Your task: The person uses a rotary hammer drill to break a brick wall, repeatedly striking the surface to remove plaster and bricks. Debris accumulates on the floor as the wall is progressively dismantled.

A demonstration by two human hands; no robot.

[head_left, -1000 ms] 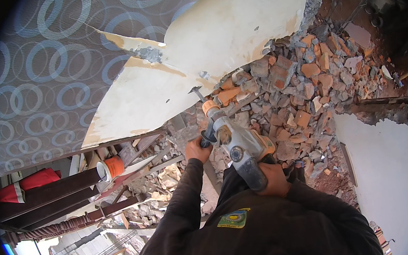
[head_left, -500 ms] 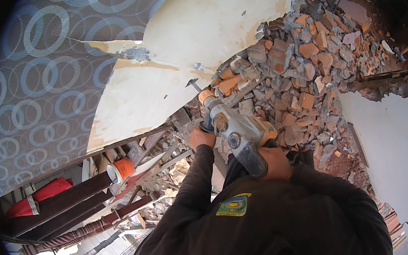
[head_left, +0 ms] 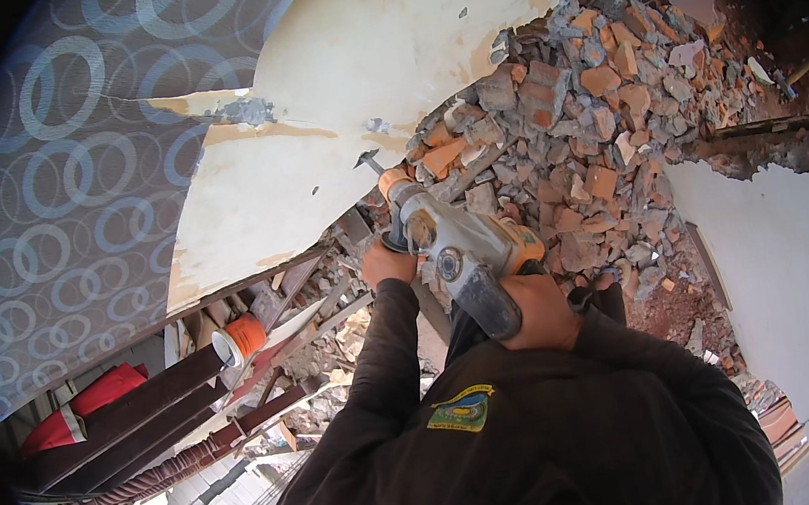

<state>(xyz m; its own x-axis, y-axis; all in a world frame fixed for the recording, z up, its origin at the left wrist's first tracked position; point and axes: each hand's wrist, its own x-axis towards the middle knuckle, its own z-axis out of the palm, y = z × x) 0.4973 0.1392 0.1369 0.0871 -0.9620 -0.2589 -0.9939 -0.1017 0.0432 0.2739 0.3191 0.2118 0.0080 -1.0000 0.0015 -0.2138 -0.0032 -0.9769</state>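
Observation:
A grey and orange demolition hammer (head_left: 463, 242) is held in front of my body by both hands. My left hand (head_left: 389, 263) wraps round its side handle near the front collar. At the rear, my right hand (head_left: 543, 314) closes on the main grip; some of its fingers are hidden behind the tool. The chisel bit (head_left: 370, 162) points up and left, its tip at the cream-coloured wall (head_left: 268, 193), where a dark mark shows. From this angle I cannot tell how deep the tip sits. Small chips mark the wall surface nearby.
Broken bricks and rubble (head_left: 582, 142) heap up right of the wall. Ring-patterned wallpaper (head_left: 72, 221) covers the wall's left part. An orange and white bucket (head_left: 239, 339) sits by dark beams (head_left: 125, 424), near a red cloth (head_left: 92, 403). A white wall (head_left: 797, 278) stands at right.
The view has shifted slightly, so the wall and rubble appear a little further left. Both hands keep their hold on the demolition hammer, its bit still at the wall.

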